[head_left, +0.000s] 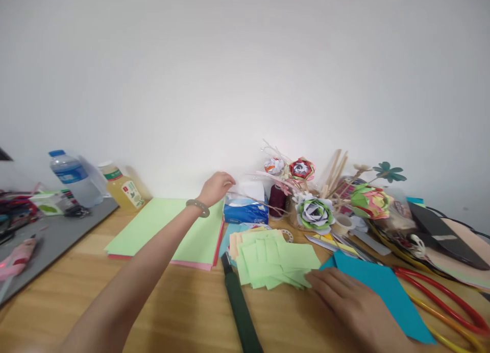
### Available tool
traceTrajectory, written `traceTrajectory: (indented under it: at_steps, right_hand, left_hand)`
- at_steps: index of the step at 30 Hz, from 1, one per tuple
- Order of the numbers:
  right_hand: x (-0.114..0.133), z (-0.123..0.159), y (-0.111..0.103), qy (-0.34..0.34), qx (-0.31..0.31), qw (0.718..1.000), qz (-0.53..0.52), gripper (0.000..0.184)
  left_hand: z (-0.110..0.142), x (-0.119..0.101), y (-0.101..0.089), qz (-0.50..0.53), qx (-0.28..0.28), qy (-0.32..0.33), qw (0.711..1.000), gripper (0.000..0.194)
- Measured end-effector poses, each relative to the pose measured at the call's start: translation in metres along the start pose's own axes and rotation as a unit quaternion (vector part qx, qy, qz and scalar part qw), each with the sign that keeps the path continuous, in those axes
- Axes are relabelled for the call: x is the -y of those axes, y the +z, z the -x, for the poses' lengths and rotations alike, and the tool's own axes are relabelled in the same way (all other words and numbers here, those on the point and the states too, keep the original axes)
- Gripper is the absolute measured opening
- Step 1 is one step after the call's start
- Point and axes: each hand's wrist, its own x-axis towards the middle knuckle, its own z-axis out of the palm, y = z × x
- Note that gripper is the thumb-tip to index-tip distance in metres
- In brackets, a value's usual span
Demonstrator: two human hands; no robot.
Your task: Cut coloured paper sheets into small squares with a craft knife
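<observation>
The light green paper slips (264,263) lie in a loose, fanned heap on the wooden table (184,307), near the middle of the scene. They look thin and very light, likely to slide over one another and to crease if squeezed; a loose near or right edge seems the best hold, pinched lightly between thumb and finger.

The right hand (346,299) is palm down with its fingers close together, their tips at the heap's near right corner. Its thumb is hidden, so I cannot tell whether it pinches a slip or only rests there. Just beyond it, partly covered, is a blue sheet (383,284).

Farther off, the left hand (216,187) hangs by the far left corner of a tissue packet (245,212), fingers bent; whether they grip anything, I cannot tell (a thin stem-like line crosses the packet beside them, too faint to trace). The packet should be soft and light, best taken by its sides.

To the left, the forearm hides part of a stack of green sheets (153,225). The dark-handled tool (241,309) is cut off at the near edge, and the clutter behind the paper flowers (316,213) is hard to sort out.
</observation>
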Motion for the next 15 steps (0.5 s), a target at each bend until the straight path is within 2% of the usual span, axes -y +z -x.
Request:
traceTrajectory:
  at_steps: [2,5,6,7,9,10,12,14,15]
  right_hand:
    - [0.017,-0.008,-0.005,-0.043,-0.007,0.998,-0.035,0.036]
    - [0.034,-0.020,-0.005,-0.097,-0.011,0.994,-0.058,0.036]
    - [0.038,-0.023,-0.003,-0.117,-0.014,0.992,-0.055,0.036]
    - [0.040,-0.027,0.000,-0.126,-0.022,0.991,-0.048,0.036]
    - [0.045,-0.032,0.007,-0.118,-0.034,0.992,-0.034,0.036]
    - [0.048,-0.035,0.011,-0.109,-0.031,0.993,-0.034,0.034]
    - [0.056,-0.039,0.020,-0.100,-0.007,0.994,-0.051,0.031]
    - [0.068,-0.042,0.030,-0.131,0.014,0.988,-0.081,0.032]
    - [0.074,-0.043,0.036,-0.148,0.018,0.984,-0.093,0.032]
  left_hand:
    - [0.018,0.005,-0.006,-0.013,0.003,0.009,1.000,0.015]
    - [0.060,0.008,-0.025,-0.027,0.014,0.001,1.000,0.018]
    - [0.075,0.009,-0.032,-0.028,0.037,-0.002,0.999,0.018]
    - [0.091,0.012,-0.039,-0.029,0.088,-0.009,0.996,0.017]
    - [0.120,0.018,-0.048,-0.037,0.166,-0.013,0.985,0.020]
    - [0.132,0.022,-0.051,-0.038,0.201,-0.013,0.979,0.028]
    - [0.152,0.031,-0.054,-0.050,0.255,-0.025,0.965,0.056]
    - [0.165,0.040,-0.053,-0.068,0.284,-0.046,0.955,0.078]
    - [0.169,0.044,-0.053,-0.077,0.289,-0.055,0.953,0.081]
